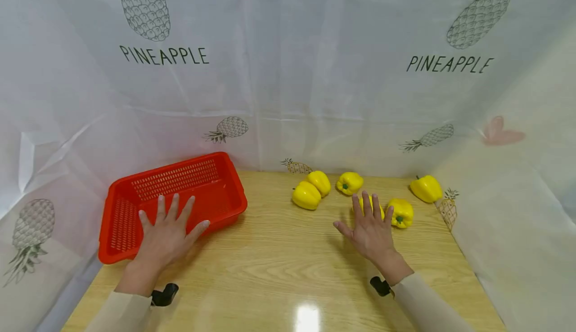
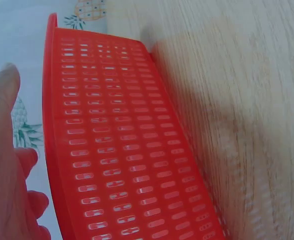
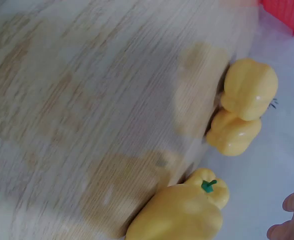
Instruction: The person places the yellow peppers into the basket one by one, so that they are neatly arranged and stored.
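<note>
My left hand (image 1: 164,239) is spread with straight fingers over the near side of a red plastic basket (image 1: 234,192), holding nothing. In the left wrist view the slotted wall of the basket (image 2: 122,145) fills the middle, with the fingers beyond its rim. My right hand (image 1: 372,234) hovers with fingers spread, partly hiding one yellow bell pepper (image 1: 380,211). Just right of it lies another bell pepper (image 1: 400,213). Two bell peppers touch each other, the nearer bell pepper (image 1: 306,195) and the farther bell pepper (image 1: 319,182). Behind the hand sits a bell pepper (image 1: 349,183) with a green stem.
One more bell pepper (image 1: 426,188) lies at the far right by the curtain. A white pineapple-print sheet (image 1: 306,72) stands behind and along both sides of the wooden table (image 1: 270,262). A black wrist mount (image 1: 380,286) sits on the right wrist.
</note>
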`<control>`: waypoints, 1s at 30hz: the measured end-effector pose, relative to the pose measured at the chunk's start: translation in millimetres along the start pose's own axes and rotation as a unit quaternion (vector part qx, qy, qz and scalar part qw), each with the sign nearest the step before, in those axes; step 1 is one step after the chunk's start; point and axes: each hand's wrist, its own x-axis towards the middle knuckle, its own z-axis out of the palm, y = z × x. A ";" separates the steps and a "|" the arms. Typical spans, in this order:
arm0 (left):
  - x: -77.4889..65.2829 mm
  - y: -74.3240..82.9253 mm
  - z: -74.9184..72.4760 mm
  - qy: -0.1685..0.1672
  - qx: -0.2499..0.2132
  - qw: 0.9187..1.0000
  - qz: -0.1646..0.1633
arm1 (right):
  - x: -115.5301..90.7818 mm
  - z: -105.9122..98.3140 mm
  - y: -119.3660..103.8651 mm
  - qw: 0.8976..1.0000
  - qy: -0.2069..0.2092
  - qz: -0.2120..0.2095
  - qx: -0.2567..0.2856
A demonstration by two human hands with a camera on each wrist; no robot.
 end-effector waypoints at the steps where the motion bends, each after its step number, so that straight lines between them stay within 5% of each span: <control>1: 0.5 -0.6 -0.2 0.001 0.000 1.000 0.000 | 0.4 0.1 -0.2 1.000 0.000 0.000 0.002; 19: 3.6 -12.6 -0.5 0.005 0.001 1.000 -0.012 | 13.1 0.4 -6.7 1.000 0.003 -0.007 -0.005; 30: -39.5 -75.9 -2.1 0.024 -0.024 0.995 -0.090 | 48.1 4.2 -68.8 0.997 -0.004 -0.076 -0.027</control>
